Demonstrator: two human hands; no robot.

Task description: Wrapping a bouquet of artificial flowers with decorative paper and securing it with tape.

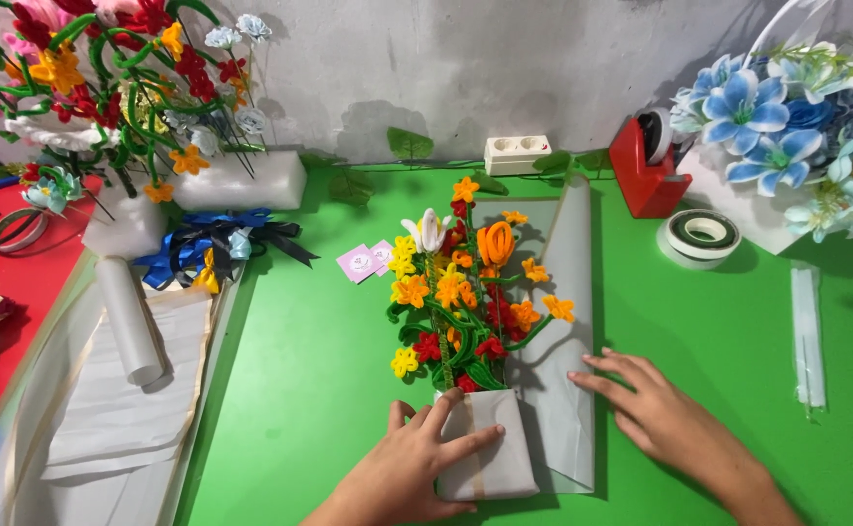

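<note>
Both hands lie flat and well apart on my green table point(329, 390). From where I watch, the left hand point(417, 463) reaches in from the bottom edge, palm down, fingers spread over the folded grey wrap point(490, 448) that covers the stems, pressing it without gripping. The right hand point(655, 409) comes in from the lower right, wrist angled, fingers extended and resting open on the outer edge of the grey wrapping sheet point(563, 292). Between them lies the bouquet point(465, 292) of orange, yellow and red flowers, heads pointing away from me, near the table's middle. A red tape dispenser point(645, 166) stands well behind.
</note>
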